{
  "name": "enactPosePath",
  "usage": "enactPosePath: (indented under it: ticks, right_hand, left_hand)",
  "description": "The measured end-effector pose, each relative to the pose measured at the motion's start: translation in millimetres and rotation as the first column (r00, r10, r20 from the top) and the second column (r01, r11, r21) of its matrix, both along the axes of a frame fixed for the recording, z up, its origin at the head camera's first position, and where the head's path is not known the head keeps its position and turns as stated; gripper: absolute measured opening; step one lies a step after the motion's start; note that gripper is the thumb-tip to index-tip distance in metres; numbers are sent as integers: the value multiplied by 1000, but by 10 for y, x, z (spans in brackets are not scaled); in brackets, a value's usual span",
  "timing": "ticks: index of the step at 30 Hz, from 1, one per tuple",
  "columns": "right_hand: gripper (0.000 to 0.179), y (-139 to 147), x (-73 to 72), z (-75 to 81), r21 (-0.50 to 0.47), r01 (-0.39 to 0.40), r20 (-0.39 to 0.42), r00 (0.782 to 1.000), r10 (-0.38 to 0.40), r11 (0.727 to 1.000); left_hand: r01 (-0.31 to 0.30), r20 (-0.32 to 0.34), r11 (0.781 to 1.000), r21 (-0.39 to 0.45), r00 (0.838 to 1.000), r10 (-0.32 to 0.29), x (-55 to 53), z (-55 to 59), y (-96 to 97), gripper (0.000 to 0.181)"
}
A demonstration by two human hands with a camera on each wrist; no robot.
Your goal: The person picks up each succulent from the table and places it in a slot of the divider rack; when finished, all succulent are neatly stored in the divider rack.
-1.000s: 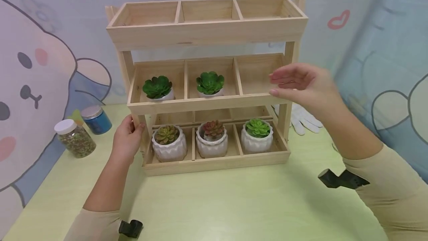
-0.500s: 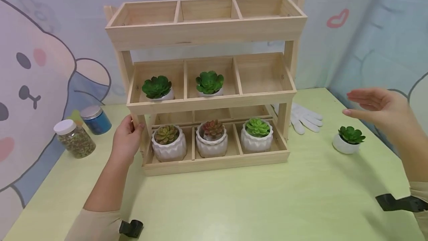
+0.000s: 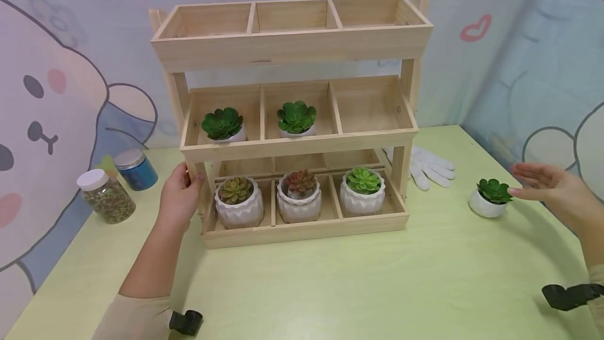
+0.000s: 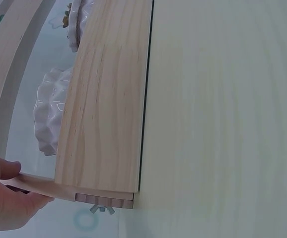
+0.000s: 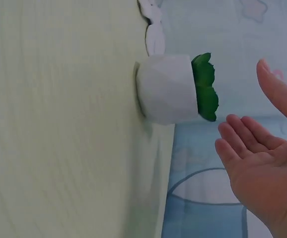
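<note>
A three-tier wooden shelf (image 3: 292, 140) stands on the table, each tier split into three compartments. My left hand (image 3: 180, 193) grips its left upright, thumb in front; the left wrist view shows the thumb and fingers around that wooden post (image 4: 39, 185). At the right, a green succulent in a small white pot (image 3: 488, 205) stands upright on the table. Just right of it my right hand (image 3: 554, 190) hovers with fingers extended and thumb apart, holding nothing. In the right wrist view a gap shows between the fingers and the potted succulent (image 5: 168, 89).
Two potted green succulents (image 3: 295, 118) occupy the middle tier's left and centre compartments. Three succulents in wavy white pots (image 3: 299, 206) fill the bottom tier. White gloves (image 3: 429, 167) lie behind right. A jar of granules (image 3: 106, 198) and a blue jar (image 3: 138, 172) stand left.
My right hand has moved from the middle tier's right compartment out to the right, then down beside the small potted succulent. My left hand stays on the shelf's upright.
</note>
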State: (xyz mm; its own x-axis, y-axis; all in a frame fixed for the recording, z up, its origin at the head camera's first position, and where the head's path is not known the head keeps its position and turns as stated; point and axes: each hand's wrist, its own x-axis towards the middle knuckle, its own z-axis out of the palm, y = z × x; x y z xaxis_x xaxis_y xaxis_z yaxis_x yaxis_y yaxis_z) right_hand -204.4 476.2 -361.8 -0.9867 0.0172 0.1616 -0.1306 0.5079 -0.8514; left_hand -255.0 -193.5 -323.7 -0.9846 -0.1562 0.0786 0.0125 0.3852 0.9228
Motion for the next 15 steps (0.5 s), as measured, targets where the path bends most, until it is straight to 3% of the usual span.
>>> enactPosePath:
  ticks: [2,6,8,10,12,15]
  right_hand:
    - [51,62,7,-87,-129,-77,-16,997,76,989]
    - [53,125,19,-216,-337,-222,-45,974,220,915]
    - [54,123,20,-259,-292,-233,-15,971,239,928]
    - [55,111,12,-296,-186,-212,39,974,223,959]
    - [58,97,1,-326,-107,-199,92,974,209,974]
    - [62,76,-14,-364,-83,-166,137,975,176,983]
  left_hand:
    - [-3,-3,1000,1,1000,3,4,-3,8,51]
    - [-3,-4,1000,-2,1000,3,13,-3,20,51]
    - [-4,0,1000,-6,1000,4,17,2,22,51]
    - [-6,4,1000,-9,1000,6,20,6,21,51]
    - [-7,9,1000,-7,1000,7,22,9,18,51]
    - [-3,9,1000,-5,1000,3,22,12,13,51]
